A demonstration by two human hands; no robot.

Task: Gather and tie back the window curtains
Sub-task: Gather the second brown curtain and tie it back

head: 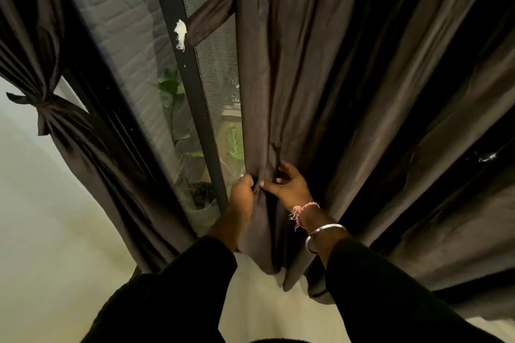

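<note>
A dark brown right curtain (348, 92) hangs loose in long folds over the right part of the window. My left hand (242, 192) grips its left edge low down, beside the black window frame (192, 86). Just to the right, my right hand (287, 184) pinches a fold of the same cloth, so the two hands nearly touch. A brown fabric tie-back strap (211, 15) runs from the frame to the curtain higher up. At the far left, the left curtain (92, 153) is gathered and bound with a knotted tie (41, 108).
Behind the glass and mesh screen (220, 69) stand potted green plants (200, 195) and a pale brick wall (117, 14). A white tuft (180, 32) sticks to the frame. The pale floor (55, 231) spreads below at left. Both my sleeves are black.
</note>
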